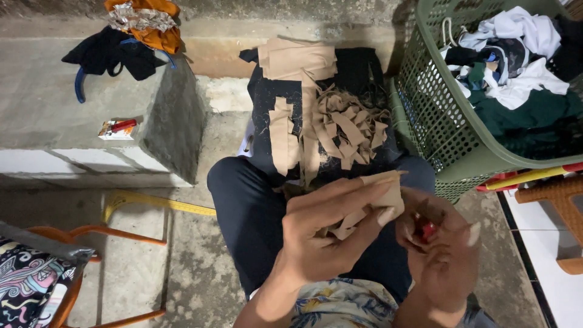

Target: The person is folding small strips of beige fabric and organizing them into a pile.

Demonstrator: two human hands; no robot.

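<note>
Cutting tan fabric into strips on my lap here, so a few thoughts on doing this bit cleanly.

My left hand (325, 234) is closed around the tan fabric piece (378, 197), thumb underneath and fingers laid flat along the top, so the free end sticks out to the right. I reckon the trick is keeping that end taut and flat, because floppy cloth will fold into the blades and give a ragged edge. I'd also keep my fingertips back from the end, since they sit pretty close to where the cut would go.

My right hand (442, 246) is curled shut on a small red-handled tool (428, 231), looks like little scissors or snips, but most of it is hidden in my fist so I can't say for sure. It sits just beside the end of the fabric, nearly touching.

The piece itself is a soft, thin, beige strip, matte, edges a bit frayed, and it droops in folds below my palm. It's held over my knees, above the near edge of the dark cloth (358, 76) spread over my legs and the concrete floor beyond.

On that dark cloth there's the pile of cut strips (346, 124) toward its right side, with some bigger tan bits at the far edge. Green laundry basket (437, 130) is right next to it.
</note>
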